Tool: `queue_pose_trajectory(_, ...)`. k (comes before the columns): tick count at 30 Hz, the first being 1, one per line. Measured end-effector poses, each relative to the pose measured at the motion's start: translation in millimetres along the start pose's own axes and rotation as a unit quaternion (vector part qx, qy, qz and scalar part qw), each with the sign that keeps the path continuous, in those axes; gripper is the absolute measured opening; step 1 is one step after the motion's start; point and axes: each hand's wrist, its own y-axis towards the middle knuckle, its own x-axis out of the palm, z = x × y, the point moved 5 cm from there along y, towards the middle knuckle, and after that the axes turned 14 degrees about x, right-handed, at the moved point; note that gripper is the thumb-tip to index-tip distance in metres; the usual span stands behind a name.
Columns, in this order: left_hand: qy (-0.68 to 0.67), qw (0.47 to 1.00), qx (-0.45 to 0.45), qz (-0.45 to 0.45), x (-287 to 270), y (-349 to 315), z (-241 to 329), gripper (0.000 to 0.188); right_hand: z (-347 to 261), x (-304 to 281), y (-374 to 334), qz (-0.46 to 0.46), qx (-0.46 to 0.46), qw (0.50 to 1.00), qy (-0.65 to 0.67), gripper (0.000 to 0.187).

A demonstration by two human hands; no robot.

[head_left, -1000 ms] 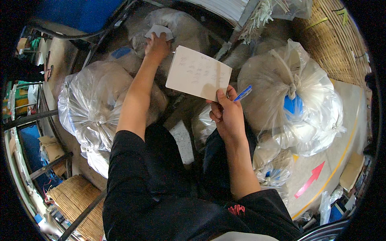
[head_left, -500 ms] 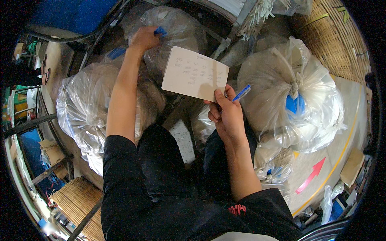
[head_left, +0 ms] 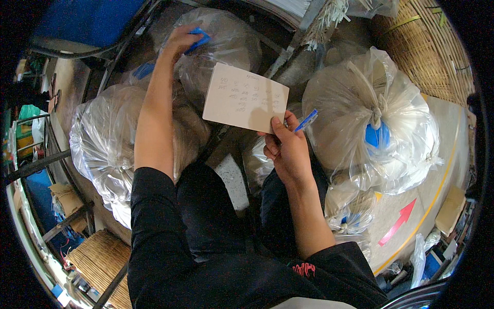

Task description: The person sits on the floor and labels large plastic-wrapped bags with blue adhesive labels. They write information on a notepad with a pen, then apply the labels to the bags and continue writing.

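My left hand (head_left: pixel 181 40) reaches to the far left, its fingers closed on a blue tag (head_left: pixel 199 40) at a large clear plastic bag (head_left: pixel 226 36). With my right hand (head_left: pixel 290 149) I grip a white notepad (head_left: pixel 242 98) by its lower right corner, thumb on top. Rows of handwriting cover part of the page. A blue-and-clear pen (head_left: pixel 307 119) is tucked in the same hand and sticks out past the fingers. What the bag holds is hard to make out.
More stuffed clear bags stand at left (head_left: pixel 110 144) and right; the right bag (head_left: pixel 355 118) is knotted, with a blue tag (head_left: pixel 377 135). A woven bamboo basket (head_left: pixel 424 46) is at the far right. A metal frame (head_left: pixel 38 167) runs along the left. The floor bears a red arrow (head_left: pixel 399 222).
My left hand has shifted slightly up and left, and more of the blue tag shows. The notepad and my right hand have moved a little left and down.
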Motion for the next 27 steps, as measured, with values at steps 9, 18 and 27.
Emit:
queue_pose_trajectory(9, -0.162, 0.977, 0.018, 0.139, 20.9, -15.8, -2.1, 0.068, -0.3, 2.3, -0.5, -0.004, 0.009, 1.0, 0.004, 0.022)
queue_pose_trajectory(18, 0.234, 0.971, -0.037, 0.042, 24.4, 12.3, -15.3, 0.07, -1.8, 5.6, -3.4, 0.007, 0.016, 1.0, 0.0, 0.021)
queue_pose_trajectory(27, 0.403, 0.907, 0.071, 0.101, 16.2, -21.2, -8.8, 0.075, 1.3, -1.7, 2.1, -0.024, 0.009, 1.0, 0.0, 0.028)
